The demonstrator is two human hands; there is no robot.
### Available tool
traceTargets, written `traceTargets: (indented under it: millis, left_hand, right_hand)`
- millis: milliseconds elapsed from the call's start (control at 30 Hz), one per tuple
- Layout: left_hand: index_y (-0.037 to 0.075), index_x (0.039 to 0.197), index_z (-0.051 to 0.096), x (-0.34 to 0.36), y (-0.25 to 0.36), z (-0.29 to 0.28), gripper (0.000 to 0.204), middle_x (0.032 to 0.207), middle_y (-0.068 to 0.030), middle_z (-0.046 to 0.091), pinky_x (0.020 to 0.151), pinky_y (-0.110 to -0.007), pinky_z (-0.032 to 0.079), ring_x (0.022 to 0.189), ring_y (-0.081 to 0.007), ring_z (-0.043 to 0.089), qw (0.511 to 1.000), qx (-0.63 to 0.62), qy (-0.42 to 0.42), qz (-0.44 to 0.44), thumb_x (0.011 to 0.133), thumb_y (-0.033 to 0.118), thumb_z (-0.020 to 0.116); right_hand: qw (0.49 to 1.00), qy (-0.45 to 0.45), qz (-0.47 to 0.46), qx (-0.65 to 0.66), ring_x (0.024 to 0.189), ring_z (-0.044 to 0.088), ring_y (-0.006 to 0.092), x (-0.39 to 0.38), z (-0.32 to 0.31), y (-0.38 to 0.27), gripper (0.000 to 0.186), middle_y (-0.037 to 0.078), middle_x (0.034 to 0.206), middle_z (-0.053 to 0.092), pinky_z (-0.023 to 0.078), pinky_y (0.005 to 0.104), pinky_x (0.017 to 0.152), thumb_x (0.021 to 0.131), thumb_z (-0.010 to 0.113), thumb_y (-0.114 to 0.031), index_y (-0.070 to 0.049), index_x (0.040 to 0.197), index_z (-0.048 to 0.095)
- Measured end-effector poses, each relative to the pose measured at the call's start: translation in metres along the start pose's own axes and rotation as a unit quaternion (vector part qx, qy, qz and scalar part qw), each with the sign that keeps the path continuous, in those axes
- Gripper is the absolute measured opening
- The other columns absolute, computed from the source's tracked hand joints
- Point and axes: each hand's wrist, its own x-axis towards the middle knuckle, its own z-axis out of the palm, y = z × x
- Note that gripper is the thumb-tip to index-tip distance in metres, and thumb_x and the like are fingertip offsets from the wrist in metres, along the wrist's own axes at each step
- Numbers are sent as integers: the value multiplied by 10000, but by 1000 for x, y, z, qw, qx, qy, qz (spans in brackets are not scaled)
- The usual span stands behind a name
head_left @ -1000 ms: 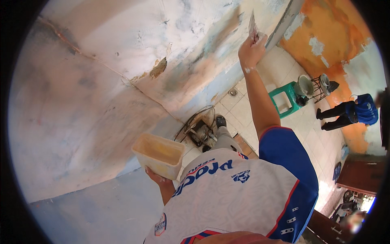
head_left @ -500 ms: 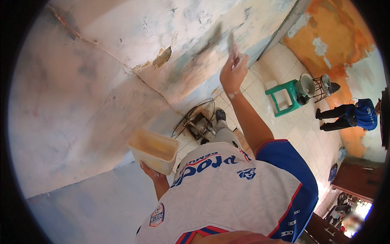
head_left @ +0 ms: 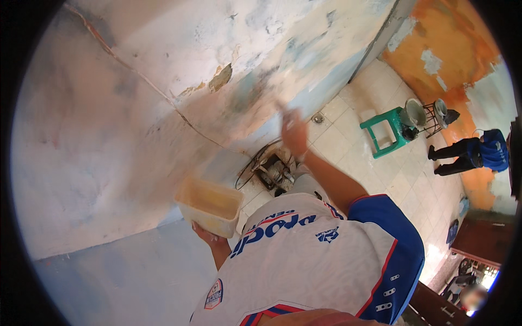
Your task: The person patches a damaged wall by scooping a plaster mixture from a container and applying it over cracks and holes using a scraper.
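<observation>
My right hand [head_left: 294, 132] grips a thin putty knife [head_left: 282, 107], blurred by motion, close to the patchy painted wall [head_left: 109, 141]; I cannot tell whether the blade touches it. My left hand [head_left: 204, 233] holds a cream rectangular plastic container [head_left: 211, 204] from below, yellowish inside, beside the lower wall. A long crack and a flaked brown patch [head_left: 220, 79] mark the wall above the knife.
A dark metal object with looped cables [head_left: 269, 171] lies by my feet on the tiled floor [head_left: 348, 152]. A green stool [head_left: 375, 125], buckets [head_left: 414, 114] and a metal stand are to the right. Another person [head_left: 492, 149] in blue stands near the orange wall, above a wooden cabinet [head_left: 478, 233].
My right hand with the knife has moved down and left along the wall, toward the area above the cables. My left hand and the container have barely moved.
</observation>
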Motion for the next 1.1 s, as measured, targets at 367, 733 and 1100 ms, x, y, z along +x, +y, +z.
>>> traceTargets:
  millis: [367,733,1100]
  left_hand:
    - [109,1481,375,-14,2,24,664,1452,-131,472,1045,-500,478,1303,-342,497,995,94,8,33,969,520,474]
    - [108,1478,363,4,-13,32,636,1438,-137,480,1060,-494,461,1296,-344,495,999,0,-49,-16,977,482,474]
    - [104,1482,364,11,-26,30,630,1455,-138,471,1078,-518,440,1316,-349,481,996,-66,-24,-50,976,461,476]
  right_hand:
    - [982,148,-22,-114,672,648,424,204,-15,56,176,224,747,665,502,490,617,905,577,-114,-17,1052,579]
    - [985,161,11,-52,550,622,382,114,-51,15,145,210,616,576,418,433,456,963,574,-120,-10,908,497]
    - [993,55,-82,-57,596,614,442,135,22,29,291,232,706,643,482,525,564,924,556,-116,-3,1188,511]
